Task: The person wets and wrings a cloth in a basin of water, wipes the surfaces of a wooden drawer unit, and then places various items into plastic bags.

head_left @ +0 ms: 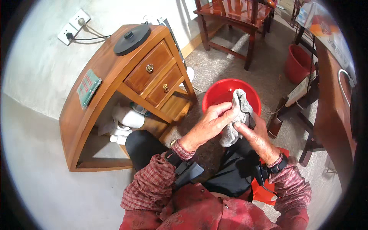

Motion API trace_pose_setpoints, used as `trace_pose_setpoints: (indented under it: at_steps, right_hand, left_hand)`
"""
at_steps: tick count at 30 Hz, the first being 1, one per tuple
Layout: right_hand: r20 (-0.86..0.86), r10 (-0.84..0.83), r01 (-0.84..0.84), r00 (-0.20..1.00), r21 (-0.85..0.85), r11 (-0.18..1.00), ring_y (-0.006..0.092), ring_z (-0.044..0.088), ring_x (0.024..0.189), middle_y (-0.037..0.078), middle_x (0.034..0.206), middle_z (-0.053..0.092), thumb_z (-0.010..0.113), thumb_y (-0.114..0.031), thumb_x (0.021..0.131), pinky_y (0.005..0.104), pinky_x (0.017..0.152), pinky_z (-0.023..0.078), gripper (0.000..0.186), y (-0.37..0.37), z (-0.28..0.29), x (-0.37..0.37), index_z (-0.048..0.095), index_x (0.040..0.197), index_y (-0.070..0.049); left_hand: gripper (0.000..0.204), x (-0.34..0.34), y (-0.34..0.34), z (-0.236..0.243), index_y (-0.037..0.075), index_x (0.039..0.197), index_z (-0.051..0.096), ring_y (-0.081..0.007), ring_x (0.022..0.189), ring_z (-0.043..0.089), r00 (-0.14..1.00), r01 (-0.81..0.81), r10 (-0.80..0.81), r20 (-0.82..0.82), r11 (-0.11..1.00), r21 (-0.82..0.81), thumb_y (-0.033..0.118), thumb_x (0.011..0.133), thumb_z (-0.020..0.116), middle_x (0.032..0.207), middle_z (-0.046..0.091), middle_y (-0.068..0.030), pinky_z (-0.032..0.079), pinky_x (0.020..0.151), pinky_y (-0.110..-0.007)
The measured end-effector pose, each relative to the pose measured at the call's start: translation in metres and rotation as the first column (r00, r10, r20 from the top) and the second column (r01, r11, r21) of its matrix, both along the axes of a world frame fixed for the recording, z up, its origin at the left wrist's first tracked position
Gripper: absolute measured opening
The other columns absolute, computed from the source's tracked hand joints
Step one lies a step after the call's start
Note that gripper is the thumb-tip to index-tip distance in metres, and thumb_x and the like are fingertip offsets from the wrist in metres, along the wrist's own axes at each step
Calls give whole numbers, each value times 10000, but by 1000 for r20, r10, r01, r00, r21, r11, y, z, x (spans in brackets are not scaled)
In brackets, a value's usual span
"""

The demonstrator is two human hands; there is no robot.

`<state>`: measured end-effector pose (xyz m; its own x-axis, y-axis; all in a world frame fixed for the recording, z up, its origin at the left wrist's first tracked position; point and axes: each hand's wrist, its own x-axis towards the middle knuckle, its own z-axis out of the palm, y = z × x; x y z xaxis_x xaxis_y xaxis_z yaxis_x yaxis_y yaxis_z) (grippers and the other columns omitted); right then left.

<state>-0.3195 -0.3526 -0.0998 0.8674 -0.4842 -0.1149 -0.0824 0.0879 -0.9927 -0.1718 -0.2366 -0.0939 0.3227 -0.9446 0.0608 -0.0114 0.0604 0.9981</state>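
A crumpled grey cloth [242, 104] is held between my two hands above a red plastic basin [212, 93] on the floor. My left hand [207, 125] pinches its left side with thumb and fingers. From the other side, my right hand [257, 138] grips the cloth, thumb lying across it and fingers partly hidden behind. One end of the cloth stands up over the basin; the other hangs below my hands. Whether it is a sock or a plain rag, I cannot tell. Most of the basin's inside is covered by the cloth and hands.
To the left stands a wooden cabinet [111, 74] with two drawers, a black round base [132, 39] and a green packet [89, 88] on top. White bottles [122, 132] lie inside. A wooden chair [234, 15], red bucket [299, 63] and table [333, 103] surround the far and right sides.
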Motion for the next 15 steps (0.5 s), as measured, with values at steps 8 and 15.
trace_pose_setpoints:
  at_steps: [8, 15]
  right_hand:
    - [199, -116, 12, 973, 458, 889, 127, 601, 1040, 46, 1129, 653, 690, -175, 909, 294, 943, 456, 380, 10, 7, 9, 606, 1220, 28]
    - [129, -123, 31, 984, 554, 832, 120, 604, 1040, 45, 1120, 654, 687, -181, 919, 301, 945, 463, 384, -6, -4, -15, 595, 1235, 16]
  left_hand:
    - [322, 17, 24, 65, -6, 1195, 613, -67, 793, 593, 918, -222, 228, 323, 973, -56, 121, 909, 691, 902, 663, -32, 477, 727, -228]
    - [196, 81, 106, 111, -16, 1102, 657, -136, 963, 636, 604, -582, 523, 601, 805, -115, 95, 947, 614, 1011, 683, -62, 483, 887, -259]
